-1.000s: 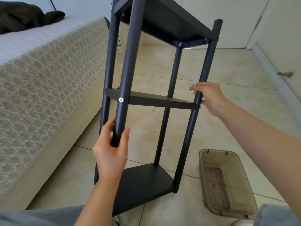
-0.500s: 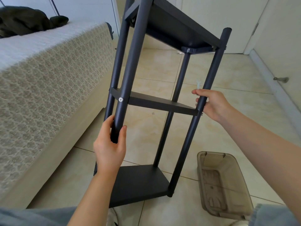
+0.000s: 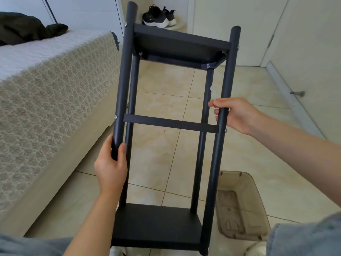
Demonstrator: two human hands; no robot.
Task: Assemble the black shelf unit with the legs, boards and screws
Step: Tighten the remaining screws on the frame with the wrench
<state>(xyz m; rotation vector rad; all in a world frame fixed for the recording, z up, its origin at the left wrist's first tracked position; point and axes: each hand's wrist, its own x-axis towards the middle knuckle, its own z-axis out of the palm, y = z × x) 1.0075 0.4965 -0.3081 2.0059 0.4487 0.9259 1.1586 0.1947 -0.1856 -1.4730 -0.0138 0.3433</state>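
The left hand wraps fingers and thumb round the near left leg of the black shelf unit, gripping it just below the middle board. The right hand curls round the near right leg just above that same board. A small white piece sticks up from between its thumb and forefinger; what it is cannot be told.

The unit is held roughly upright over the tiled floor, in front of the person's knees. Whether its feet touch the tiles cannot be told. All three boards sit between the four legs. The top board shows its underside, the middle one is seen edge-on, and the bottom board shows its upper face. Silver screws show at the joints: one on the near left leg level with the middle board, others at the corners of the top board.

A clear brownish plastic bin stands on the floor just right of the unit's lower end. A bed with a patterned cover runs along the left edge of the floor, with a dark garment lying on top. A pair of black shoes with white soles sits at the far edge of the floor, by the wall.
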